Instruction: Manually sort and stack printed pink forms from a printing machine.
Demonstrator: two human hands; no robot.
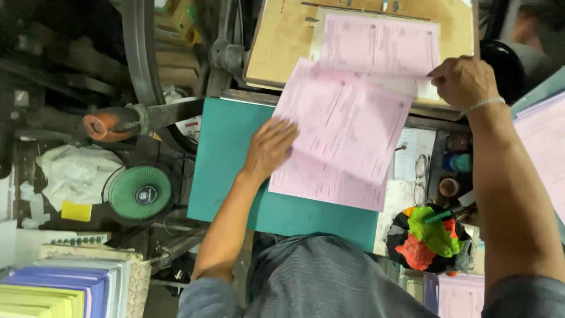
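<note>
**Sheet handling at the press: one pink sheet in transfer**

Step in hand: the person stands at the teal bench (226, 159) with a stack of pink printed sheets (338, 141) lying on it, tilted across its upper right corner. The left hand (269, 147) rests flat, fingers spread, on the left edge of the stack; it grips nothing and appears only to steady the pile. The right hand (464, 81) is closed in a pinch on the right edge of a single pink sheet (379, 44), which lies on the wooden feed board (282, 41) just beyond the stack. The near edge of that sheet overlaps the top of the stack.

Judgement: the work looks to be at the feeding or lifting stage, one sheet passing between stack and board. Which direction it travels cannot be told from this view.

The next move calls for:
1. A firm pinch on one sheet only, so no second sheet rides along.
2. Steady pressure from the left hand, so the pile does not skew.
3. Square alignment of the sheet with the board edges.

Nearby: a green fan (140, 192) lower left, coloured rags (429, 238) and tape rolls (450, 187) at the right.
</note>
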